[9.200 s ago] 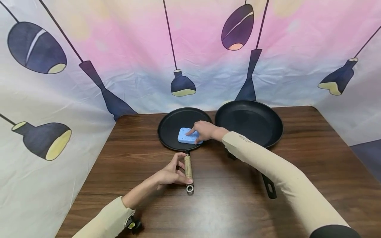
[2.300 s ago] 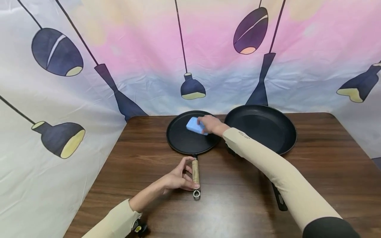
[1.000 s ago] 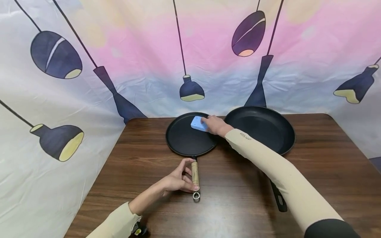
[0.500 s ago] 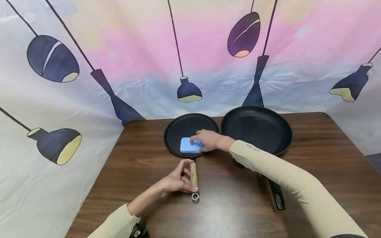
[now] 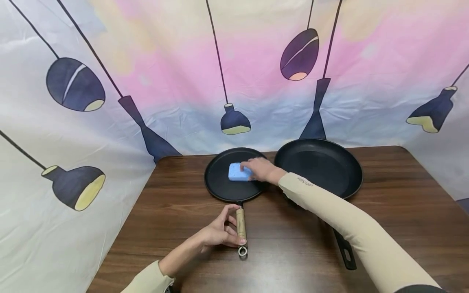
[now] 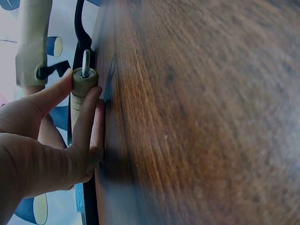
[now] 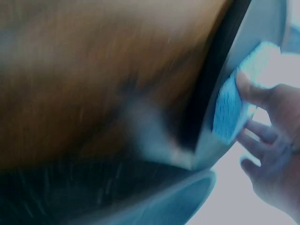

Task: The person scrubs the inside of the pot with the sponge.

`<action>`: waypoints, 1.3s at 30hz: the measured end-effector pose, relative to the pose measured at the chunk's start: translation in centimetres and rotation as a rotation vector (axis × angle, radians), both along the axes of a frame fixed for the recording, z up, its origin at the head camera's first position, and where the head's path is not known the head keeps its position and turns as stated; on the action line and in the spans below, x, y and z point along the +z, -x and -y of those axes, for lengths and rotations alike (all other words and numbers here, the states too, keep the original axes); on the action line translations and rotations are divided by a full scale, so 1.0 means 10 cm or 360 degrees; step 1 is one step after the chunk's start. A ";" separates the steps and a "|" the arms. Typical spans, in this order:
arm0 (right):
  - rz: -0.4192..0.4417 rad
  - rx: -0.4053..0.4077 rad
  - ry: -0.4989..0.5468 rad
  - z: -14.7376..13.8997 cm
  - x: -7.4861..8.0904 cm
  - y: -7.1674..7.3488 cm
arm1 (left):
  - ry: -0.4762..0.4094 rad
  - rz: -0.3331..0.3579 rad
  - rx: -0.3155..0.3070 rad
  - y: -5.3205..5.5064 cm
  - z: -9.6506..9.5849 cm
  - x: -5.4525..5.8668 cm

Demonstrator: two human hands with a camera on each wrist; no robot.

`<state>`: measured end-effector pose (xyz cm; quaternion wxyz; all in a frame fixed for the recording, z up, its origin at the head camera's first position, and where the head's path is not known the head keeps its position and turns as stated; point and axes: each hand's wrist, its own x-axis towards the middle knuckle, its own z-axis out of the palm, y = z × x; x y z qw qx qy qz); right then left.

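Observation:
A flat black griddle pan [image 5: 221, 185] lies near the back of the table, its wooden handle [image 5: 240, 224] toward me. My left hand [image 5: 219, 232] grips that handle from the left, with thumb and fingers at its sides; the left wrist view shows the metal hanging ring [image 6: 86, 63] at its end. On the pan's surface is a light blue sponge [image 5: 237, 172]. My right hand [image 5: 261, 169] pinches the sponge from its right side. In the blurred right wrist view, thumb and fingers hold the sponge [image 7: 229, 110] along its edges.
A deeper black frying pan [image 5: 318, 167] sits close on the right, its black handle [image 5: 344, 250] passing under my right sleeve [image 5: 329, 207]. The brown wooden table [image 5: 176, 195] ends at a wall cloth [image 5: 176, 81] printed with lamps.
The sponge in my right hand has shifted about the pan, to the far right, down to the near edge, then back to the middle. My left hand keeps its grip on the handle.

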<state>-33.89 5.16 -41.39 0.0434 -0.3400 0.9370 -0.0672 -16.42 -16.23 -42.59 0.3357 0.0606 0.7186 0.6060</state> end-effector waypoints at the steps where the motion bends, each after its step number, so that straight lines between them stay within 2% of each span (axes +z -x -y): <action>1: -0.0014 -0.0072 -0.0019 -0.03 0.00 0.05 | 0.0004 0.0000 0.0001 0.00 0.00 0.00; 4: -0.0025 -0.0247 -0.0084 -0.09 0.02 0.17 | 0.0004 0.0006 0.0001 0.00 -0.01 0.00; 7: 0.0038 -0.0274 -0.0118 -0.10 0.03 0.22 | 0.0000 0.0005 -0.0004 0.01 -0.01 0.00; 12: 0.0072 -0.0204 -0.0179 -0.13 0.07 0.17 | 0.0015 0.0001 -0.0028 0.03 -0.01 0.00; 19: 0.0089 -0.0032 -0.0142 -0.18 0.13 -0.07 | 0.0001 0.0020 -0.0022 0.06 0.02 0.00; 24: 0.0080 0.0069 -0.0115 -0.10 0.08 -0.25 | 0.0003 0.0014 -0.0031 0.06 0.00 -0.04; 28: 0.0069 0.0159 -0.0086 0.07 0.06 -0.32 | 0.0000 0.0024 -0.0035 0.08 0.01 -0.04; 34: 0.0024 0.0215 -0.0057 0.27 0.06 -0.37 | 0.0043 0.0006 -0.0041 0.08 0.03 -0.02; 39: -0.0033 0.0219 0.0034 0.43 -0.03 -0.30 | 0.0014 0.0054 -0.0031 0.08 0.02 -0.01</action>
